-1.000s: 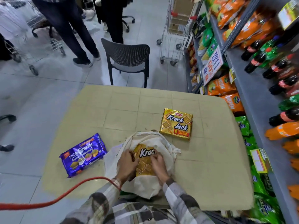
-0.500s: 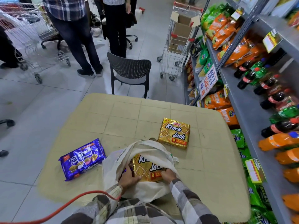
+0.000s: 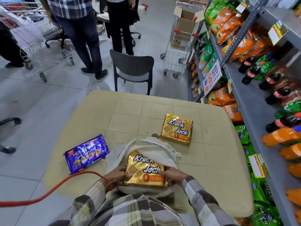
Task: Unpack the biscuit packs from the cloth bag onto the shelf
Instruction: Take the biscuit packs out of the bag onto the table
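1. Centrally, a beige worktop (image 3: 127, 111) stands on grey floor tiles (image 3: 40, 103) beside a shelf (image 3: 254, 115) of snacks and bottles.
2. The left hand (image 3: 118, 176) and right hand (image 3: 174, 175) curl their fingers round a gold pack (image 3: 146, 170) half out of the cloth bag (image 3: 151, 144) at the near edge.
3. A second gold pack (image 3: 176, 128) and a purple pack (image 3: 86, 154) lie flat nearby.

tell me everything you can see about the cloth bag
The cloth bag is off-white, soft woven fabric, crumpled and lying on the beige table near the person, mouth open toward them. A gold Krack Jack pack sticks partly out of the mouth, gripped at its sides by the left hand and right hand.
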`<state>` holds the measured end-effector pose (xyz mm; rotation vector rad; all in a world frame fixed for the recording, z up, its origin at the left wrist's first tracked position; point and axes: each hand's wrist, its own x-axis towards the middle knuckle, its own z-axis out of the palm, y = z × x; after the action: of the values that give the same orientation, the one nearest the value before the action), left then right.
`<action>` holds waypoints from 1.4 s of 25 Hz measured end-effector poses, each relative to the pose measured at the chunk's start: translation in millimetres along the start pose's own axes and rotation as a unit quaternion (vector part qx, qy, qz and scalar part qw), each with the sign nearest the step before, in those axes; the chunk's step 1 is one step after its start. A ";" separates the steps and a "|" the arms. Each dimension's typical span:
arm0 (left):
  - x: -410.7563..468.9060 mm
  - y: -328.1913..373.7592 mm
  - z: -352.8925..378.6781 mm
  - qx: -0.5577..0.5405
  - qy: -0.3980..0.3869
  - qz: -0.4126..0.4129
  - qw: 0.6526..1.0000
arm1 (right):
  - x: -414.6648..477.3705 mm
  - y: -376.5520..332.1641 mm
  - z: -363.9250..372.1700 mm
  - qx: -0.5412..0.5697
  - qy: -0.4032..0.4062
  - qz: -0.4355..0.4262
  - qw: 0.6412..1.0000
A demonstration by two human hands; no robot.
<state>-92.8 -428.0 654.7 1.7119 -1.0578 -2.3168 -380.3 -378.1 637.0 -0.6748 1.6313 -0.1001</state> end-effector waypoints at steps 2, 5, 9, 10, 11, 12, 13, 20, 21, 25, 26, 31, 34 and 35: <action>-13.2 -12.6 -9.5 0.020 -0.008 0.009 1.000 | -12.8 4.1 8.5 0.014 -0.062 -0.017 0.998; -40.0 -21.9 -10.6 0.049 -0.041 0.054 0.996 | -27.2 5.5 23.4 -0.015 -0.119 -0.039 0.992; -68.5 -24.2 -22.2 0.041 -0.023 0.074 0.996 | -49.7 -11.0 34.5 -0.022 -0.151 -0.057 0.987; -72.8 -25.8 -28.3 0.041 -0.028 0.076 0.996 | -56.7 -17.1 35.8 -0.023 -0.157 -0.060 0.986; -79.2 -26.0 -33.8 0.048 -0.036 0.074 0.995 | -63.1 -21.9 37.4 -0.030 -0.162 -0.060 0.985; -85.9 -25.2 -37.9 0.057 -0.049 0.077 0.994 | -69.0 -26.1 39.8 -0.041 -0.172 -0.062 0.982; -93.8 -24.0 -41.7 0.066 -0.058 0.081 0.993 | -74.2 -29.2 42.5 -0.052 -0.183 -0.064 0.980; -128.1 -14.9 -49.5 0.095 -0.058 0.110 0.988 | -104.5 -43.5 52.1 -0.104 -0.191 -0.118 0.969; -130.5 -11.0 -48.7 0.099 -0.056 0.113 0.987 | -107.9 -45.5 51.4 -0.111 -0.182 -0.125 0.969; -131.8 -1.3 -53.8 0.107 -0.058 0.124 0.985 | -116.6 -51.4 46.7 -0.108 -0.158 -0.139 0.972; -130.6 1.1 -57.3 0.103 -0.058 0.128 0.985 | -118.7 -53.2 44.4 -0.100 -0.156 -0.145 0.972; -122.4 17.7 -69.6 0.065 -0.051 0.146 0.986 | -128.9 -62.1 33.5 -0.062 -0.131 -0.175 0.974; -105.4 36.1 -71.6 0.072 -0.055 0.142 0.986 | -128.8 -74.0 18.5 -0.038 -0.097 -0.186 0.977; -99.4 46.7 -70.0 0.073 -0.054 0.145 0.985 | -124.7 -78.9 12.1 -0.037 -0.078 -0.185 0.979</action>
<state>-10.1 -453.4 752.2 1.3739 -1.4216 -2.2148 -337.4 -379.7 778.8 -1.0153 1.3503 -0.2512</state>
